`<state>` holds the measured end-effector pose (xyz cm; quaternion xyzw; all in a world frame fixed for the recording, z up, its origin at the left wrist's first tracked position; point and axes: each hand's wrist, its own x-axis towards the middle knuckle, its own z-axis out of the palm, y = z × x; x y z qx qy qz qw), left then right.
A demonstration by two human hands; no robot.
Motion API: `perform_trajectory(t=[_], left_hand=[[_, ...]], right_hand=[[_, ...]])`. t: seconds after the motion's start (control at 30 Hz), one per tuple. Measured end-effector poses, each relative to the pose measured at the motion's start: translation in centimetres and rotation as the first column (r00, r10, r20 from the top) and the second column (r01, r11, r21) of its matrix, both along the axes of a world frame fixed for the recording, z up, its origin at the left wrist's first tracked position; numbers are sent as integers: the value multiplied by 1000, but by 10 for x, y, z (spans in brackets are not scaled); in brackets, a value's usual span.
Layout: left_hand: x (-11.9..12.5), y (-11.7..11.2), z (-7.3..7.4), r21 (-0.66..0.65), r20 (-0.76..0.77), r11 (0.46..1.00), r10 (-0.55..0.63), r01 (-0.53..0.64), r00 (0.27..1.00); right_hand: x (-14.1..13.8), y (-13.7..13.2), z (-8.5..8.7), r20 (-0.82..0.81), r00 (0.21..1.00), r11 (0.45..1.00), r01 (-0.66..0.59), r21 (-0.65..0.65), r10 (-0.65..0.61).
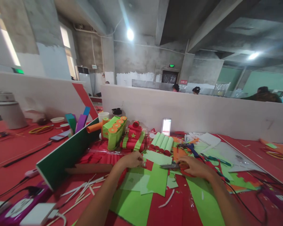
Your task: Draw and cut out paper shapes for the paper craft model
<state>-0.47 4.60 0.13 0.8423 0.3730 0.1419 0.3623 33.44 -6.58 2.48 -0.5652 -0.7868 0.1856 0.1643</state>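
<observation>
My left hand point(132, 159) is closed in a pinch on a small red paper piece point(149, 164) over the green sheets point(153, 179). My right hand point(195, 166) is closed around the handles of a pair of scissors point(171, 166). The blades point left toward the red piece. Both forearms reach in from the bottom edge. Under the hands lie light and bright green paper sheets on the red table point(11, 150).
Paper tank models point(114, 131) and a red-and-green roll stack point(133, 138) stand behind the hands, beside several light green tubes point(162, 142). A green board point(66, 155) stands at the left, with white sticks point(85, 190) near it. Cables run at right. White partition walls stand behind, with people beyond them.
</observation>
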Motion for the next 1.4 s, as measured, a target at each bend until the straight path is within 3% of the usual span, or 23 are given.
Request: perform_trajectory(t=[0.3,0.57,0.7,0.9,1.1,1.4], left_hand=[[-4,1,1,-86,-110,995,-66,56,992],[-6,0,9,50,-299,999,25,-10,954],[-5,-1,6,139,-293,990,57,-16,954],[14,-12,3,154,-258,985,-40,82,965],[37,-29,0,297,-226,939,-108,174,968],[48,-46,0,220,-294,933,-216,286,931]], right_hand=[[11,-3,2,7,1000,995,-26,-92,27],[17,-1,2,79,995,984,-43,-174,58],[23,-4,4,69,997,980,-29,-197,43],[34,-6,5,89,996,980,13,-197,5],[38,-7,4,65,996,983,69,-169,-59],[41,-12,11,61,989,984,143,-108,-137]])
